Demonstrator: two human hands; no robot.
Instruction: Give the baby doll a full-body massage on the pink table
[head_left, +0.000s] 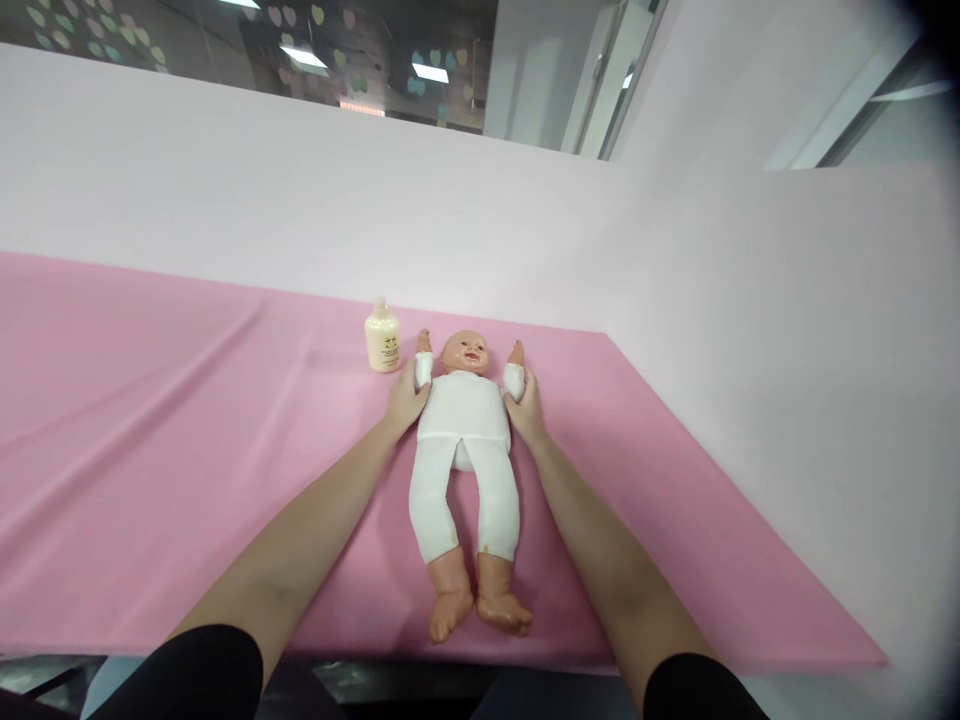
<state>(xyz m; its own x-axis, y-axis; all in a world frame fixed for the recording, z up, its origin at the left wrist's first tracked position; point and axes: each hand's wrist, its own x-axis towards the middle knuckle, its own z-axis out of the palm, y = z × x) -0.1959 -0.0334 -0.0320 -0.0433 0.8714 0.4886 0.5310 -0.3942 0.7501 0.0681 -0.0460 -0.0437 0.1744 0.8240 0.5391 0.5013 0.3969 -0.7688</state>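
Doll (463, 440): lies face up on the pink cloth (150, 430), head away from you, arms raised | Your left hand (406, 400): fingers closed around the doll's sleeved arm | Your right hand (525, 408): fingers closed around its other arm | Cream bottle (382, 338): upright, just beside your left hand, apart from it.

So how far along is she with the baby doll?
Done: the doll lies face up on the pink cloth, dressed in white. In hand: the left hand and right hand hold its upper arms. Left: the cream bottle stands capped, untouched.
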